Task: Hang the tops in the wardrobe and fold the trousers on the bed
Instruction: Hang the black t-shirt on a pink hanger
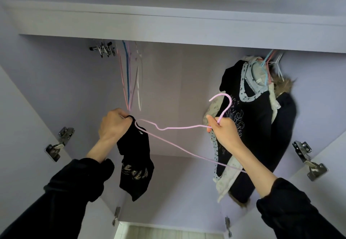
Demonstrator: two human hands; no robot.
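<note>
Nearest, black sleeves (56,201), then both hands raised inside the wardrobe (168,31). Left hand (112,124) closed around the collar of a black top (134,165) hanging limp below it, gold lettering showing. Right hand (222,130) gripping the pink hanger (179,127) at its neck, hook up, long axis running left toward the top, left tip already at the collar. Beyond, hung clothes (258,119) at the wardrobe's right end, spare hangers (129,74) left.

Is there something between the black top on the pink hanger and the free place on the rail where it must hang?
Nothing visible blocks it. The gap between the empty hangers and the hung clothes is open above the pink hanger.
</note>
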